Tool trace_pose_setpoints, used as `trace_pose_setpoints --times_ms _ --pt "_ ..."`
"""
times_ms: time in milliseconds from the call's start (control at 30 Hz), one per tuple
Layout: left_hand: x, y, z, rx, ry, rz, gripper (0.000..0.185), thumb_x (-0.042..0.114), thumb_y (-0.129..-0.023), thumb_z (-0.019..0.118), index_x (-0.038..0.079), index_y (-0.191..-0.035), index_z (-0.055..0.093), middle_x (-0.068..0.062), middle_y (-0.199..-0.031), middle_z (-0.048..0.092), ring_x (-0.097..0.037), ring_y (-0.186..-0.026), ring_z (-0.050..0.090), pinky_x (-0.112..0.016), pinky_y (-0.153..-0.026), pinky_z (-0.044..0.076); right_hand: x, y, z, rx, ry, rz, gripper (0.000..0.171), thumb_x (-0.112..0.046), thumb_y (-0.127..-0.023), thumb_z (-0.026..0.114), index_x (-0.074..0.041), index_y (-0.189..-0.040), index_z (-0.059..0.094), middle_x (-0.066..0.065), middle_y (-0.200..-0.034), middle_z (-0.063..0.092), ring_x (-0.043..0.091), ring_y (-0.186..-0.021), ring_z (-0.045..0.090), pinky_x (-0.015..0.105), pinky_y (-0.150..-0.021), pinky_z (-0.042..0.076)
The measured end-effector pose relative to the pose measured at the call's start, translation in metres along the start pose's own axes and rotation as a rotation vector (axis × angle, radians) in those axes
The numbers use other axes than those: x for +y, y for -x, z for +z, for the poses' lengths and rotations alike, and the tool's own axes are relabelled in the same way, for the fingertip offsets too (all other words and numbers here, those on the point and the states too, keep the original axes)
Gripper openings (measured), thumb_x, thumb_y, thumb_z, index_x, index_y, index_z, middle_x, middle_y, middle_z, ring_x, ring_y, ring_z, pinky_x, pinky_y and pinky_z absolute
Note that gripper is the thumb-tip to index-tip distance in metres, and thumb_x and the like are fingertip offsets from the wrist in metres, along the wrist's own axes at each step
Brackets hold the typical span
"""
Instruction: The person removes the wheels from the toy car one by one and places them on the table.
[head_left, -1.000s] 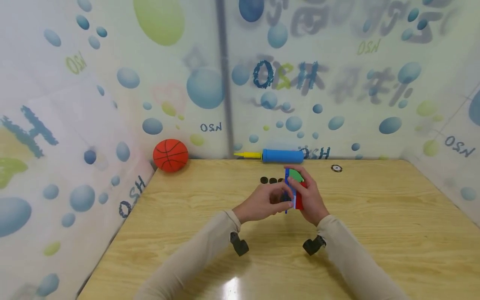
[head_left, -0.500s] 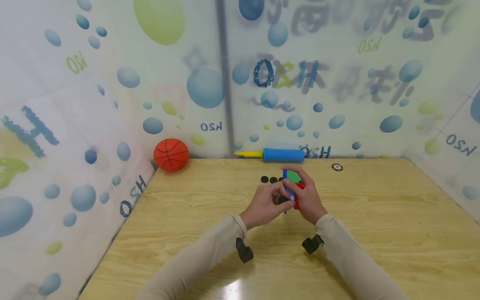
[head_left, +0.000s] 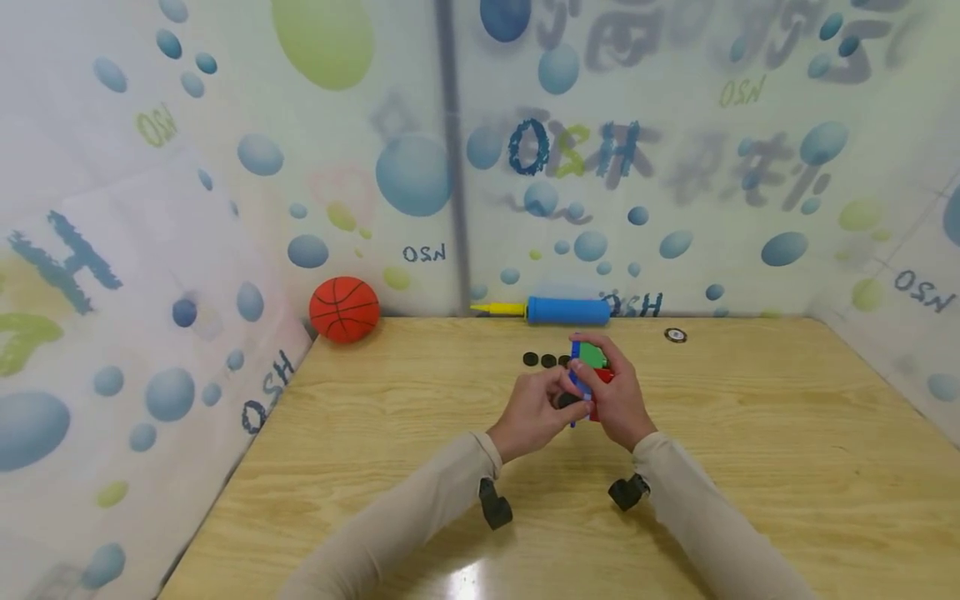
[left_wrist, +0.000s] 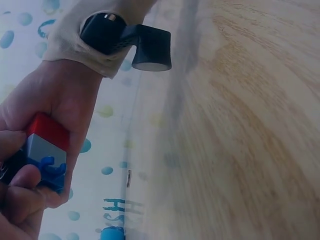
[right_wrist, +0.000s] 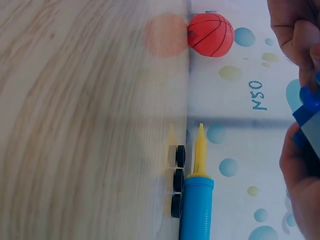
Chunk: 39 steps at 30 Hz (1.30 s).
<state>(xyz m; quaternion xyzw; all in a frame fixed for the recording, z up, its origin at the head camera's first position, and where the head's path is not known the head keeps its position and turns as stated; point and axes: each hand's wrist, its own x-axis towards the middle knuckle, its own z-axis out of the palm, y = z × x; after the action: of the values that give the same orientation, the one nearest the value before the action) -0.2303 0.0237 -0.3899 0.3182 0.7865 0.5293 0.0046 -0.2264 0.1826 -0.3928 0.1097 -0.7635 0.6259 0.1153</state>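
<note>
My right hand grips a toy vehicle body with green, red and blue parts, lifted over the table. In the left wrist view its red block, a grey face and a blue clip show between the hands. My left hand pinches a small black wheel with thumb and fingers, right at the toy's blue side. In the right wrist view only part of the toy's blue and grey end appears. The fingers hide much of the toy and wheel.
Black wheels lie in a row just behind the hands. Along the back wall are an orange-red toy basketball and a blue hand pump with a yellow nozzle. A round black-and-white chip lies at the back right of the wooden table.
My left hand has moved slightly right, bringing the black wheel against the toy's side. The toy has turned a little, showing more green; my right hand keeps its grip.
</note>
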Motion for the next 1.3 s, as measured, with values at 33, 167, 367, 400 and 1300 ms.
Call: trace_pose_setpoints --times_ms 33,167,367,400,1300 --pt "0.0 0.0 0.0 0.005 -0.005 0.004 0.017 0.015 -0.09 0.076 0.005 -0.091 0.062 -0.012 -0.075 0.07 -0.003 -0.053 0.045 -0.017 -0.051 0.038 0.0 0.0 0.0 0.004 0.01 -0.006 0.038 -0.022 -0.103 0.057 -0.015 -0.14 0.051 0.009 -0.112 0.056 0.018 -0.092 0.057 0.025 -0.073 0.057" --pt "-0.002 0.001 0.001 0.022 -0.077 0.073 0.015 0.013 -0.091 0.073 0.005 -0.088 0.062 -0.01 -0.067 0.063 -0.002 -0.051 0.041 -0.015 -0.052 0.037 0.003 0.0 0.0 0.026 0.078 -0.033 0.036 -0.021 -0.103 0.058 -0.018 -0.138 0.054 0.016 -0.114 0.058 0.018 -0.089 0.057 0.024 -0.071 0.055" --pt "-0.003 -0.003 -0.011 0.007 -0.118 0.089 0.012 0.019 -0.097 0.067 0.008 -0.099 0.061 -0.005 -0.061 0.054 -0.004 -0.051 0.045 -0.018 -0.051 0.037 -0.001 -0.005 -0.006 0.045 0.073 0.035 0.037 -0.021 -0.104 0.056 -0.019 -0.14 0.051 0.016 -0.119 0.054 0.021 -0.094 0.056 0.023 -0.072 0.055" --pt "-0.004 -0.004 -0.015 -0.008 -0.104 0.063 0.013 0.02 -0.099 0.065 0.009 -0.104 0.061 -0.005 -0.063 0.057 -0.005 -0.053 0.049 -0.019 -0.051 0.038 -0.003 -0.006 -0.007 0.043 0.065 0.054 0.037 -0.022 -0.104 0.055 -0.02 -0.141 0.05 0.017 -0.12 0.053 0.021 -0.094 0.056 0.024 -0.072 0.055" --pt "-0.08 -0.037 -0.075 0.064 -0.136 -0.445 0.029 0.006 -0.096 0.066 0.004 -0.124 0.066 -0.017 -0.089 0.077 -0.022 -0.071 0.076 -0.026 -0.061 0.057 0.0 -0.005 -0.022 0.008 -0.042 0.164 0.043 -0.025 -0.105 0.054 -0.019 -0.146 0.044 -0.009 -0.097 0.065 0.014 -0.081 0.068 0.028 -0.072 0.06"
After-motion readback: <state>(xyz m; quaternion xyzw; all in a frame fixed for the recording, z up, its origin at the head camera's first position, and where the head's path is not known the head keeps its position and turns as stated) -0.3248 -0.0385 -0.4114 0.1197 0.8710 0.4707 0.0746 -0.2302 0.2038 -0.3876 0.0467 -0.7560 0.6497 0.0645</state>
